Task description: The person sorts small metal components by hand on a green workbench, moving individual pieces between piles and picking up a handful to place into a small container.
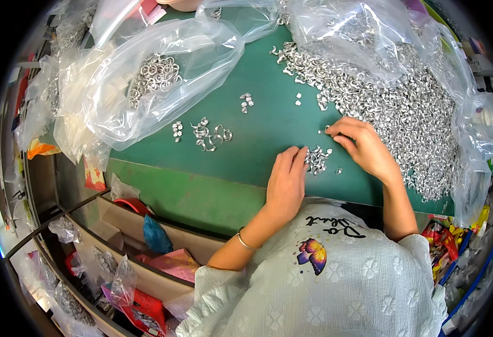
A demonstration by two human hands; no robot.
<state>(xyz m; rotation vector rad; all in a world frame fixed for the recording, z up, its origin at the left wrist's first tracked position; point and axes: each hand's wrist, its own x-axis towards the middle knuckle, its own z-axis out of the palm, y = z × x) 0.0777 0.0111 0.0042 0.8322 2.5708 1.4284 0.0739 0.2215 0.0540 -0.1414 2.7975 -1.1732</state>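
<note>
On the green tabletop [258,140], a small cluster of metal pieces [316,159] lies between both hands: left hand [286,180] flat and empty beside it, right hand [364,145] curled, fingertips pinching near the big pile [404,112].

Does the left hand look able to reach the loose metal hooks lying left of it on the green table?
Probably yes: the left hand lies flat on the green table, with bare surface between it and the hooks.
</note>
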